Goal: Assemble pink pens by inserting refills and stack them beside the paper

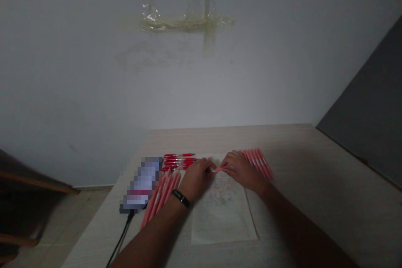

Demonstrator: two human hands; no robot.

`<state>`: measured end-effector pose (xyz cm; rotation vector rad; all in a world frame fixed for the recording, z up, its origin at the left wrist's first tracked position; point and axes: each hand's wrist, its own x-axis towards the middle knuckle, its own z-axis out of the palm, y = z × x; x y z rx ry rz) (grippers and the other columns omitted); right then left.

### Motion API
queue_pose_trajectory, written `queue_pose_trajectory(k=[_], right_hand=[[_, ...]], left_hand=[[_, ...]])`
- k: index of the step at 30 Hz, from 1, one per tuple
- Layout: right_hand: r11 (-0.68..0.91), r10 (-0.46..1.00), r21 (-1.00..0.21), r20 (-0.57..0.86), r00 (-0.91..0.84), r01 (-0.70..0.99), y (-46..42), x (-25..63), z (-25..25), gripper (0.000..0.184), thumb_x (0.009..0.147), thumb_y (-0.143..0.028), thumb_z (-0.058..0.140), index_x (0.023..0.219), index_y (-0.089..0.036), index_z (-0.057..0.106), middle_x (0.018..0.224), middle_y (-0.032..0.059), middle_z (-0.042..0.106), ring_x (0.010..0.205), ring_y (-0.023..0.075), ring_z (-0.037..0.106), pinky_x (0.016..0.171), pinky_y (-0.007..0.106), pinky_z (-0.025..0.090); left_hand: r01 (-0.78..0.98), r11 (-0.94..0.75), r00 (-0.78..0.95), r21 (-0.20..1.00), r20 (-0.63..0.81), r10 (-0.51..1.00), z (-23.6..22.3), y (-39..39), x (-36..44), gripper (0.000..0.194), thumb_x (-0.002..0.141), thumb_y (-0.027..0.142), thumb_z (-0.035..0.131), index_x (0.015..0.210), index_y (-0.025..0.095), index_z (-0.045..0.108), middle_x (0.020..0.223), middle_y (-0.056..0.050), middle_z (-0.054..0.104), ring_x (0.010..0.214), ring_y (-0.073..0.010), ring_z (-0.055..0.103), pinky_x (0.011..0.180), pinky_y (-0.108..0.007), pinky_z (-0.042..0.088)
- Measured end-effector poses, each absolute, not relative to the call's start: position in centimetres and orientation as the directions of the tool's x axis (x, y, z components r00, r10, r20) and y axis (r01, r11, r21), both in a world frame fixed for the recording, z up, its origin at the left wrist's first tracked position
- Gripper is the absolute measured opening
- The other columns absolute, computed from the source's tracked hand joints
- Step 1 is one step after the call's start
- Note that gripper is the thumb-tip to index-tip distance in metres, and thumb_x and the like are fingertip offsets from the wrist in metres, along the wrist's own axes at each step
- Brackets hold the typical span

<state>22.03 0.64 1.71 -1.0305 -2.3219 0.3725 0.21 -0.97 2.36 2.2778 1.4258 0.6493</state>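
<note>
My left hand (pixel 197 179) and my right hand (pixel 242 171) meet above a sheet of paper (pixel 223 217), their fingertips pinching a slim pink pen part (pixel 220 169) between them. To the left of my left hand lies a row of red pens (pixel 179 161), with several pink pen barrels (pixel 160 199) closer to me. Another group of pink pen barrels (pixel 258 163) lies fanned out just beyond my right hand. A black band (pixel 181 198) circles my left wrist.
A blurred-out phone (pixel 141 185) with a black cable (pixel 124 234) lies at the left of the pale wood table (pixel 314 167). The table stands against a white wall with old tape marks (pixel 185 23). A dark wooden chair (pixel 28 192) stands at the lower left.
</note>
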Motion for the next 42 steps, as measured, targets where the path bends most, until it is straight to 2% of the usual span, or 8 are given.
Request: queue_pose_trajectory(k=[5, 11, 28, 32, 37, 42], right_hand=[[0.672, 0.737, -0.499, 0.370, -0.566, 0.548, 0.5, 21.9, 1.7, 0.006, 0.095, -0.026, 0.064, 0.092, -0.021, 0.065, 0.093, 0.0038, 0.066, 0.095, 0.0207, 0.057, 0.085, 0.034, 0.043], [0.666, 0.739, -0.515, 0.359, -0.571, 0.539, 0.5, 21.9, 1.6, 0.008, 0.095, -0.028, 0.063, 0.093, -0.020, 0.065, 0.093, 0.0036, 0.066, 0.095, 0.0200, 0.058, 0.085, 0.033, 0.043], [0.659, 0.741, -0.527, 0.335, -0.581, 0.537, 0.6, 22.0, 1.4, 0.014, 0.097, -0.033, 0.061, 0.098, -0.021, 0.068, 0.094, 0.0035, 0.066, 0.094, 0.0186, 0.060, 0.084, 0.031, 0.044], [0.662, 0.738, -0.530, 0.338, -0.584, 0.530, 0.6, 21.9, 1.3, 0.013, 0.096, -0.032, 0.061, 0.097, -0.021, 0.068, 0.093, 0.0036, 0.066, 0.092, 0.0189, 0.061, 0.083, 0.031, 0.045], [0.651, 0.756, -0.513, 0.367, -0.542, 0.560, 0.7, 22.1, 1.3, 0.004, 0.094, -0.022, 0.064, 0.095, -0.020, 0.067, 0.090, 0.0031, 0.065, 0.089, 0.0185, 0.060, 0.080, 0.030, 0.044], [0.596, 0.803, -0.564, 0.408, -0.436, 0.571, 1.1, 22.3, 1.3, 0.009, 0.090, -0.012, 0.065, 0.094, -0.019, 0.068, 0.090, 0.0030, 0.065, 0.086, 0.0173, 0.060, 0.077, 0.029, 0.044]], left_hand=[[0.674, -0.444, 0.406, 0.590, 0.206, 0.890, 2.2, -0.9, 0.3, 0.026, 0.084, 0.014, 0.065, 0.108, 0.020, 0.070, 0.086, -0.003, 0.067, 0.077, -0.0151, 0.059, 0.072, -0.025, 0.042], [0.664, -0.456, 0.419, 0.593, 0.210, 0.883, 2.1, -0.8, 0.3, 0.032, 0.082, 0.009, 0.066, 0.111, 0.021, 0.069, 0.087, -0.003, 0.067, 0.078, -0.0147, 0.059, 0.072, -0.024, 0.042], [0.628, -0.470, 0.410, 0.620, 0.250, 0.877, 2.4, -0.9, 0.2, 0.030, 0.083, 0.012, 0.065, 0.112, 0.020, 0.067, 0.092, -0.004, 0.067, 0.085, -0.0176, 0.061, 0.077, -0.028, 0.046], [0.598, -0.502, 0.420, 0.625, 0.290, 0.860, 2.1, -0.9, 0.1, 0.027, 0.085, 0.022, 0.067, 0.112, 0.020, 0.066, 0.094, -0.005, 0.066, 0.087, -0.0184, 0.061, 0.078, -0.029, 0.046], [0.589, -0.492, 0.309, 0.642, 0.383, 0.870, 1.9, -0.5, -0.2, 0.027, 0.090, 0.034, 0.063, 0.112, 0.019, 0.064, 0.097, -0.007, 0.065, 0.090, -0.0196, 0.061, 0.084, -0.033, 0.047], [0.614, -0.350, 0.127, 0.707, 0.349, 0.928, 2.0, -0.2, -0.7, 0.028, 0.097, 0.039, 0.048, 0.100, 0.017, 0.065, 0.094, -0.007, 0.067, 0.085, -0.0196, 0.062, 0.078, -0.032, 0.047]])
